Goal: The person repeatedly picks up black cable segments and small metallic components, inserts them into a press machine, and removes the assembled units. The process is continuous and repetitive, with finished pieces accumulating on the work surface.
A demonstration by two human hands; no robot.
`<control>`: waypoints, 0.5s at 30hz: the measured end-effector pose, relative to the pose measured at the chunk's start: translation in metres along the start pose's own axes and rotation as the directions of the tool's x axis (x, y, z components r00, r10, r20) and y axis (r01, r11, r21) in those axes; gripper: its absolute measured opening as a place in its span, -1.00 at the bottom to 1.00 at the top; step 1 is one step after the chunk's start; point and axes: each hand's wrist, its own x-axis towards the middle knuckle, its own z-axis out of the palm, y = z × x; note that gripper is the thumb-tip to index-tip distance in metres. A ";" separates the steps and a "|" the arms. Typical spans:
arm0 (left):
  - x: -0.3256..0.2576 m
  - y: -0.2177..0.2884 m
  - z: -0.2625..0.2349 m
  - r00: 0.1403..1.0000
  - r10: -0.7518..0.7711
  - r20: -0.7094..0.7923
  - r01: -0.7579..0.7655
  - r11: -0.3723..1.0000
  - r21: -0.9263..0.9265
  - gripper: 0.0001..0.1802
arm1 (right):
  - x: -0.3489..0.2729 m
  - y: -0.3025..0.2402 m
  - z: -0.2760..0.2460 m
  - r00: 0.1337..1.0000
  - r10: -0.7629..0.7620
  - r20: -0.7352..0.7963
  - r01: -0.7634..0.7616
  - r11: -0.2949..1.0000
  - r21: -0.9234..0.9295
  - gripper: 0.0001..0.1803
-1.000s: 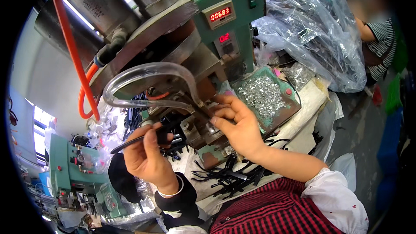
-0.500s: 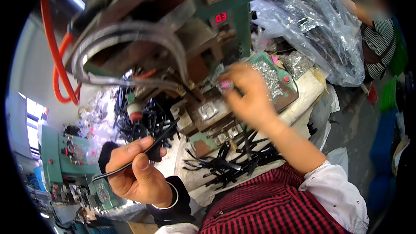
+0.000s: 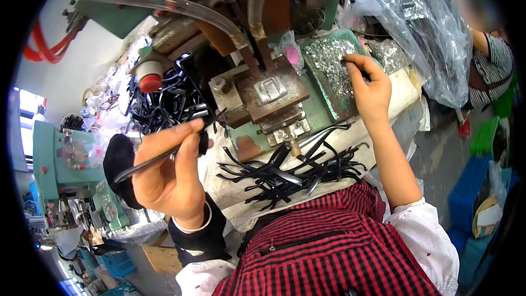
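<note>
My left hand (image 3: 172, 178) is closed around a thin black eyeglass temple (image 3: 148, 164), which slants up toward the machine. In front of it stands the machine's metal fixture block (image 3: 257, 96), with a silver plate (image 3: 270, 90) on top. My right hand (image 3: 372, 87) is over the right edge of a pile of small silver metal pieces (image 3: 331, 66) in a green tray (image 3: 323, 101). Its thumb and forefinger are pinched together; whatever lies between them is too small to make out. Several black temples (image 3: 285, 175) lie loosely on the pale cloth (image 3: 227, 192) before me.
Clear hoses (image 3: 203, 13) run down to the fixture. A red-topped button (image 3: 149, 82) stands left of it, beside another heap of black temples (image 3: 170, 98). Plastic sheeting (image 3: 411, 27) hangs at the far right, near another person (image 3: 490, 66).
My right hand has moved right, from beside the fixture to the pile of metal pieces. The left hand still holds its temple. The view has shifted, showing the silver plate more plainly.
</note>
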 end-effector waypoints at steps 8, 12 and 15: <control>0.010 0.024 0.006 0.985 0.085 -0.147 -0.108 0.982 -0.154 -0.77 | -0.017 -0.088 0.049 0.868 -0.492 0.068 0.460 0.848 0.265 -0.87; 0.024 0.068 -0.005 0.999 0.033 -0.029 -0.037 0.984 -0.172 -0.71 | -0.027 -0.099 0.063 0.969 -0.173 0.178 0.065 0.869 0.491 -0.50; 0.044 0.034 0.027 0.955 -0.140 -0.261 0.147 0.989 0.009 -0.85 | -0.023 -0.103 0.060 0.955 -0.071 0.288 -0.097 0.842 0.531 -0.37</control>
